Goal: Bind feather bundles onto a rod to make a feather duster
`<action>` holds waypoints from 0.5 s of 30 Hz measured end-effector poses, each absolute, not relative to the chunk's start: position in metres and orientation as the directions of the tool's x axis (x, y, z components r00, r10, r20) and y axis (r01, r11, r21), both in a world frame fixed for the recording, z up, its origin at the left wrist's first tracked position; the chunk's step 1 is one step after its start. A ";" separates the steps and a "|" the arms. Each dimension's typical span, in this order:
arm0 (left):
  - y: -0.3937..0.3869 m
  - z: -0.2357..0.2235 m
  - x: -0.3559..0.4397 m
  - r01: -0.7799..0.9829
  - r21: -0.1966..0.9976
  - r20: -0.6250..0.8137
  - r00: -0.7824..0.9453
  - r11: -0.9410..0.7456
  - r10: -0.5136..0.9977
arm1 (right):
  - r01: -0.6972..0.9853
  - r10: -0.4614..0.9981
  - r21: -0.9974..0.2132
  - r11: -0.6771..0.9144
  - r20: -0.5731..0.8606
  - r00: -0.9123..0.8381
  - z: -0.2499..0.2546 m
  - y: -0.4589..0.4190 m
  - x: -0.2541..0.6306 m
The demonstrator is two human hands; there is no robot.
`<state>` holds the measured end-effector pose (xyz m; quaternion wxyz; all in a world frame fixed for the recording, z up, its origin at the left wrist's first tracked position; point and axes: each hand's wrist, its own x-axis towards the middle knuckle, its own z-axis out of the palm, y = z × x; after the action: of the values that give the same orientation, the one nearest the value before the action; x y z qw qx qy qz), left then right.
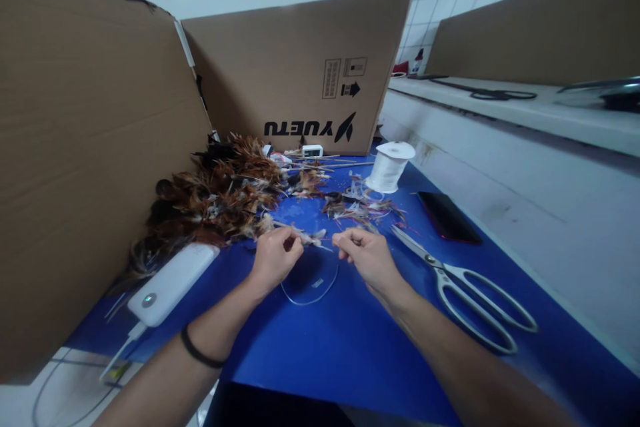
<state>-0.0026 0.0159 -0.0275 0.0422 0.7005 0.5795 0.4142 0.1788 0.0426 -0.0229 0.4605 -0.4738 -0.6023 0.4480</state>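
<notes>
My left hand (pixel 275 255) is closed in a pinch above the blue table, with thumb and forefinger together. Facing it, my right hand (pixel 369 257) also pinches, its fingertips a short gap away. A thin clear cord (pixel 311 303) hangs in a loop below, running up towards both hands. Between the fingertips shows a small pale feather (pixel 317 238) and a fine reddish strand; the fingers hide exactly where they are gripped. Just beyond lies a small pile of feathers and strands (pixel 350 208). A large heap of brown and black feathers (pixel 225 187) is at the left.
Large scissors (pixel 450 273) lie right of my right hand, near a dark phone (pixel 449 217). A white spool (pixel 390 167) stands behind. On the left is a white power bank (pixel 173 283) with a cable. Cardboard panels (pixel 295 67) wall off the back and left.
</notes>
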 end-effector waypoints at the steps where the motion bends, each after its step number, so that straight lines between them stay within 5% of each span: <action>1: 0.016 -0.028 -0.003 0.791 0.512 0.555 -0.007 -0.335 0.832 | 0.165 0.982 -0.973 0.161 0.142 -0.120 -0.023 0.042 0.178; 15: 0.019 -0.030 -0.007 0.884 0.252 0.675 0.131 -0.394 0.726 | 0.217 0.956 -0.932 0.289 0.272 -0.107 -0.016 0.039 0.178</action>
<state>-0.0067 0.0189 -0.0295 -0.1045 0.7448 0.5406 0.3771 0.1777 0.0387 -0.0164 0.4858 -0.4587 -0.6392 0.3807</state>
